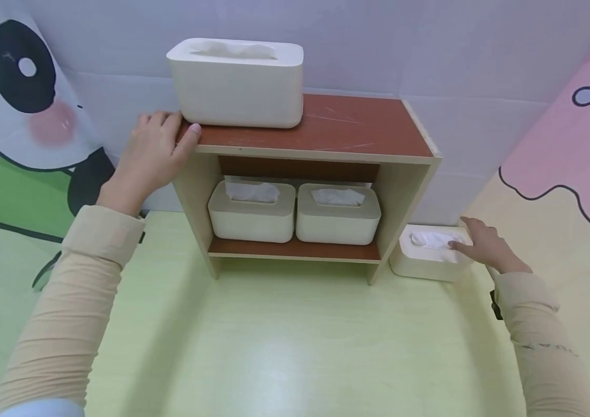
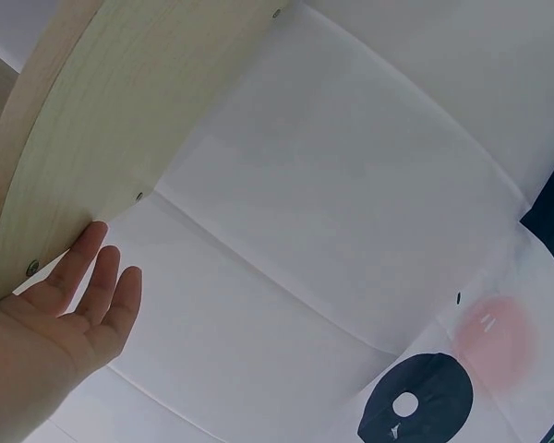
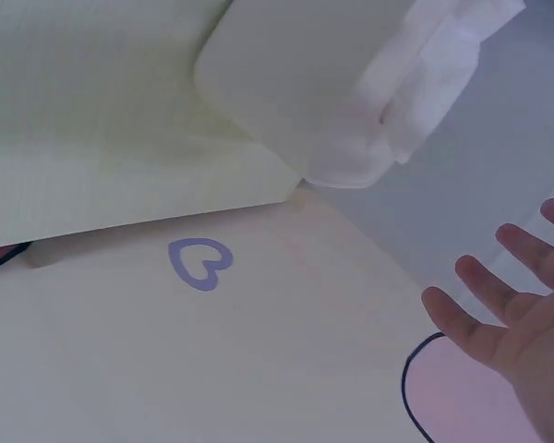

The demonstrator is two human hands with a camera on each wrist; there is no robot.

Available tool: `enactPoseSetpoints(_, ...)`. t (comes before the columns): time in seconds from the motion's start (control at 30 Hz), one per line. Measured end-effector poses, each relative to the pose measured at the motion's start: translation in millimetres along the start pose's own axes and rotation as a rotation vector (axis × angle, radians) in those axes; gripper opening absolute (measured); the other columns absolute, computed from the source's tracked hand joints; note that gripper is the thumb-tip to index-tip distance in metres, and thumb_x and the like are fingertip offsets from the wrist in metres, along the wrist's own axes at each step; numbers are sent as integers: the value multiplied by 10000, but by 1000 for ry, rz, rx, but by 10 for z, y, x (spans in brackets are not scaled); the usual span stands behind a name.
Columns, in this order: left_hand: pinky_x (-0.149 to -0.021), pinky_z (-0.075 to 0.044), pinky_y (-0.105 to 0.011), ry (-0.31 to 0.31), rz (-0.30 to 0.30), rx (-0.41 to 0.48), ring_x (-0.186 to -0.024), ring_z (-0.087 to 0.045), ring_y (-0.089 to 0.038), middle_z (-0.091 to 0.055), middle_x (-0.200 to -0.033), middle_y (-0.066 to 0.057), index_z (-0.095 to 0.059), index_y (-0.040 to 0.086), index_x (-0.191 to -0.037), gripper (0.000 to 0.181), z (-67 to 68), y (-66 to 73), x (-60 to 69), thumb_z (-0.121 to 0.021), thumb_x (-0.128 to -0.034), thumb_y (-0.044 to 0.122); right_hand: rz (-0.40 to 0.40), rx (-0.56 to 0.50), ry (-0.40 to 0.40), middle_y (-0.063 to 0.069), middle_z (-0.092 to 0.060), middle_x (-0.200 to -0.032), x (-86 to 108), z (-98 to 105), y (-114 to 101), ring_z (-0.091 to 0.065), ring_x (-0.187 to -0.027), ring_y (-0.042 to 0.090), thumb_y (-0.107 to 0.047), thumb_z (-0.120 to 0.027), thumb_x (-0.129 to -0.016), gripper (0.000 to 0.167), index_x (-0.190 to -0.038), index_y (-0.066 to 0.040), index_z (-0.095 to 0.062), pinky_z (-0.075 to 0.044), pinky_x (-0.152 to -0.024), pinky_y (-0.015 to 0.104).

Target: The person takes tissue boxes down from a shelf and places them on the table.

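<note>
A small wooden shelf (image 1: 368, 127) with a reddish-brown top stands against the backdrop. My left hand (image 1: 151, 153) rests at its upper left corner, with loosely extended fingers touching the side panel (image 2: 102, 120). Beside that hand, a white tissue box (image 1: 237, 92) sits on the shelf top. Two more boxes, a left tissue box (image 1: 250, 219) and a right tissue box (image 1: 339, 223), stand side by side inside. Right of the shelf, another tissue box (image 1: 422, 266) stands on the table. My right hand (image 1: 488, 246) is over its right end, fingers spread and apart from it in the right wrist view.
The pale wooden table (image 1: 274, 336) stretches in front of the shelf. A white cloth backdrop (image 1: 357, 52) hangs behind. Printed side panels flank the table, a cartoon face (image 1: 60, 121) at left and a pink figure (image 1: 576, 156) at right.
</note>
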State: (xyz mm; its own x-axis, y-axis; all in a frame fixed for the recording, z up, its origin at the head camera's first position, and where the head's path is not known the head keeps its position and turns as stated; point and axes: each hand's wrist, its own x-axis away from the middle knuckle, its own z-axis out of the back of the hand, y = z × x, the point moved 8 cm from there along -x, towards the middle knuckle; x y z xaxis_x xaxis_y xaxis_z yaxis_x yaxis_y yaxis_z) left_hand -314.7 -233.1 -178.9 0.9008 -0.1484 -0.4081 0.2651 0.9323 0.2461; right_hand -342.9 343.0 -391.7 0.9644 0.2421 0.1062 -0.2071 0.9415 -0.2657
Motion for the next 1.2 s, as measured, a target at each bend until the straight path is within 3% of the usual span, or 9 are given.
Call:
enactPoseSetpoints(0.53,-996,-210,-569,8,-4,5,-1193,-305,-494,-397,-1318,-312,-356,-35,-1364,623,24,4,17,-245,-956,422,160,-15,135,357,-237,-1402,66,956,-738,-214,-1281,523,-334,-478,-922,713,-1409,91,-177,-170,-1007,642)
enactPoseSetpoints(1.0,-995,-203,-574,4,5,1,-1190,-300,-500,-400,-1313,-312,-363,-24,-1360,629,18,-34,20,-241,-954,441,243,52,220,291,-189,-1463,111,1723,-1370,-144,-1334,489,-371,-373,-956,664,-1454,-4,-130,-75,-1062,612)
enactPoseSetpoints(1.2,-997,-204,-579,3,7,2,-1196,-299,-500,-393,-1323,-309,-347,-16,-1376,630,17,-41,20,-242,-954,440,257,89,241,260,-160,-1486,113,1974,-1642,-126,-1301,553,-393,-367,-948,670,-1469,-57,-112,-82,-1042,641)
